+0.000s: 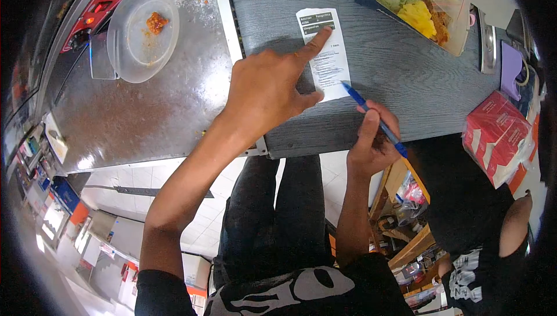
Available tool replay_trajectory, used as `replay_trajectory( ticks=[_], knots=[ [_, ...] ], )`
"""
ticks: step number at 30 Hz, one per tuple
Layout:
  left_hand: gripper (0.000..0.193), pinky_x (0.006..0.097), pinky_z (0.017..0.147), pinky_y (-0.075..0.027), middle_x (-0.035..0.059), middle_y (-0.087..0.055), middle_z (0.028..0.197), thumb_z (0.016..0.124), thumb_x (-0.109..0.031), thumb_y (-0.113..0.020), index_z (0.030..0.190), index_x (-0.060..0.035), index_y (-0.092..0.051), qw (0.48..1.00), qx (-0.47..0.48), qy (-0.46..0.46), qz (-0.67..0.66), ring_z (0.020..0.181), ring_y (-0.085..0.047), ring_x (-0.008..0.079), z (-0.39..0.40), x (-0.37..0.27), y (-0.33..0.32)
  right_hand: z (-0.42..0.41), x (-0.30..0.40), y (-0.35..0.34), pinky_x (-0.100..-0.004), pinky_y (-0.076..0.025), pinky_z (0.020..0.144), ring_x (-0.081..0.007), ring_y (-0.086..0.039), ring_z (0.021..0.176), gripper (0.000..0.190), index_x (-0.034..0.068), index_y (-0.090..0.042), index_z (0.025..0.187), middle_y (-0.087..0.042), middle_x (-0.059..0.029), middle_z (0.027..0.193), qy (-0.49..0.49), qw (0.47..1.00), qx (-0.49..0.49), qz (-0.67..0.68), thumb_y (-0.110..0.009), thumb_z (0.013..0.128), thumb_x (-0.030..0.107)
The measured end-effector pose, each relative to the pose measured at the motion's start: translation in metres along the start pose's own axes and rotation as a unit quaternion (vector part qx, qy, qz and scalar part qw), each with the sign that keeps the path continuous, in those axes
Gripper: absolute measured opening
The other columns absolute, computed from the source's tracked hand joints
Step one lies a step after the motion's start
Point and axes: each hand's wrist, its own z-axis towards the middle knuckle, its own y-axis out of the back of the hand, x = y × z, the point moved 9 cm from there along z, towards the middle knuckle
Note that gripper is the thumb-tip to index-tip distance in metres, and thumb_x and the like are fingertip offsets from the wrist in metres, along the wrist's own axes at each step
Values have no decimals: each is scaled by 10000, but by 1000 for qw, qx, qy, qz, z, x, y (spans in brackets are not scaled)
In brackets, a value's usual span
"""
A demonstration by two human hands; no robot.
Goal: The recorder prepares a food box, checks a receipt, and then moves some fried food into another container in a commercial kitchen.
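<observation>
A white paper slip (328,65) with print and pen scribbles lies on the grey wood-grain counter (278,7). My left hand (270,83) rests over its left side, index finger on the upper part and thumb near the lower left edge; nothing is held in it. My right hand (376,142) grips a blue pen (357,96), whose tip is at the slip's lower right part. Up and to the right stands an open food box (459,39) holding green-tinted rice, yellow egg-like food and browned food, with a small plastic bag on top.
On the metal worktop (191,68) at left, a translucent plastic lid or dish (167,55) carries a sauced food piece (156,23). Red control panel (102,7) behind it. Bagged red-and-white packages (498,129) sit at the right edge, near a person in black (461,194).
</observation>
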Motion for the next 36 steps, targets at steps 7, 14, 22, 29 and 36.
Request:
replay_trajectory(
  ticks=[7,14,22,29,36],
  knots=[
    [891,343,548,-507,28,-559,567,674,-354,-823,1456,-316,-397,999,19,26,-5,540,-619,198,-1,7,-5,-5,9,-4,-245,-510,617,-143,-669,729,106,-17,-683,935,-708,-132,858,38,997,56,24,-625,877,50],
    [884,330,550,-508,27,-559,557,671,-355,-827,1449,-317,-410,999,23,30,-9,550,-624,180,1,4,-5,40,27,-38,-200,-431,546,-87,-597,645,94,-9,-683,937,-684,-71,786,108,987,111,-41,-657,864,43],
    [871,326,537,-508,22,-574,564,683,-355,-821,1450,-297,-413,1000,2,19,-6,540,-628,172,-2,8,-4,9,10,40,-229,-451,562,-109,-596,646,105,3,-649,820,-658,-64,766,-3,1000,6,-21,-597,904,38],
    [861,323,537,-510,26,-591,567,695,-350,-813,1453,-292,-409,1000,13,14,8,550,-641,175,-2,8,-5,63,-41,93,-217,-344,516,-68,-476,563,322,44,-587,718,-550,2,640,-179,982,-49,-45,-620,944,270],
    [861,322,530,-509,25,-581,560,694,-366,-813,1452,-289,-412,1000,16,17,-3,524,-623,172,-1,6,-5,94,-25,89,-230,-354,537,-59,-448,558,286,23,-624,819,-521,13,602,-28,943,-11,-333,-680,901,292]
  ],
)
